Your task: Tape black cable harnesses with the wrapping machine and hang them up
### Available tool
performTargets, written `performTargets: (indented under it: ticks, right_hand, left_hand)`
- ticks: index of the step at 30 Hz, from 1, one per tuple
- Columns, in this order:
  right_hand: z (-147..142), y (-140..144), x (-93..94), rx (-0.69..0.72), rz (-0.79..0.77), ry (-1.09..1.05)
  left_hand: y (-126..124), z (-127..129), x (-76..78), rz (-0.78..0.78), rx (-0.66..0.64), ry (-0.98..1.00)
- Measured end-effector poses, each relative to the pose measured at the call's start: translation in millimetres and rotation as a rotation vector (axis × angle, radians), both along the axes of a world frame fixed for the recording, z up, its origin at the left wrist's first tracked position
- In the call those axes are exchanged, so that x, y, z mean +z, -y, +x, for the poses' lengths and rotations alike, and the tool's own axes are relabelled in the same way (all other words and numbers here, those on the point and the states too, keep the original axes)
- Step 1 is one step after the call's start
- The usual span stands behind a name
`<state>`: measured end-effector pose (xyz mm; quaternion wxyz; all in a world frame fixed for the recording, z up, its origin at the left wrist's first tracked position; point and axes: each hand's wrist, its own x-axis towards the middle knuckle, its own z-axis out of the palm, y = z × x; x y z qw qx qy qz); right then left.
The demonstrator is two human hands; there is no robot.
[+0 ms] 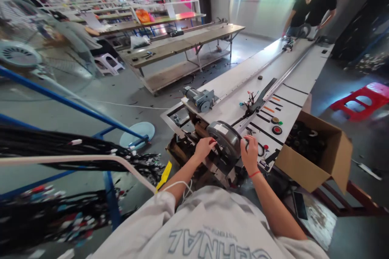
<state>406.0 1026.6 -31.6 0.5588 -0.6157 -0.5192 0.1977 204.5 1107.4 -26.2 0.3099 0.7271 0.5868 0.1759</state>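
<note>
In the head view, the dark wheel (231, 141) sits at the near end of the long white table (243, 83), between both hands. The left hand (206, 149) has its fingers pinched at the wheel's left; I can't tell whether they grip anything. The right hand (249, 156) curls at its right edge, near a black loop (260, 149); its grasp is unclear too. The step seems to be work at the wheel; moving on probably calls for steady, matched hands.
</note>
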Motion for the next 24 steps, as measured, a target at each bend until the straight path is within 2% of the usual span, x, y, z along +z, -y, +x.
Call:
performTargets:
  ticks: [2,4,7,8,11,12,13,16,18,21,24]
  right_hand:
    - [-16,24,1.2,0.11,0.148,0.267]
    - [-29,45,-4.7,0.239,0.197,0.445]
    - [-34,63,-21.2,0.312,0.23,0.547]
    - [-32,66,-26.2,0.316,0.235,0.538]
    - [-18,72,-33.6,0.255,0.215,0.462]
    - [-12,74,-33.5,0.23,0.201,0.436]
    - [-7,75,-32.6,0.21,0.184,0.412]
    - [3,79,-27.5,0.182,0.144,0.357]
    - [3,80,-24.3,0.181,0.132,0.336]
    - [-5,76,-17.9,0.233,0.127,0.324]
    - [-17,68,-6.5,0.317,0.139,0.3]
  left_hand:
    - [-4,-2,2.9,0.026,-0.017,-0.036]
    - [-4,-8,5.6,0.053,0.001,0.061]
    - [8,-22,2.6,0.023,0.108,0.261]
    - [15,-25,-2.0,-0.077,0.126,0.282]
    - [43,-23,-27.3,-0.581,0.05,0.324]
    - [53,-17,-37.9,-0.698,0.024,0.373]
    - [61,-9,-48.3,-0.744,0.023,0.432]
    - [74,18,-72.1,-0.651,0.118,0.576]
    - [74,27,-78.5,-0.647,0.167,0.632]
    - [68,22,-77.3,-0.707,0.15,0.64]
    - [61,7,-70.9,-0.582,0.145,0.532]
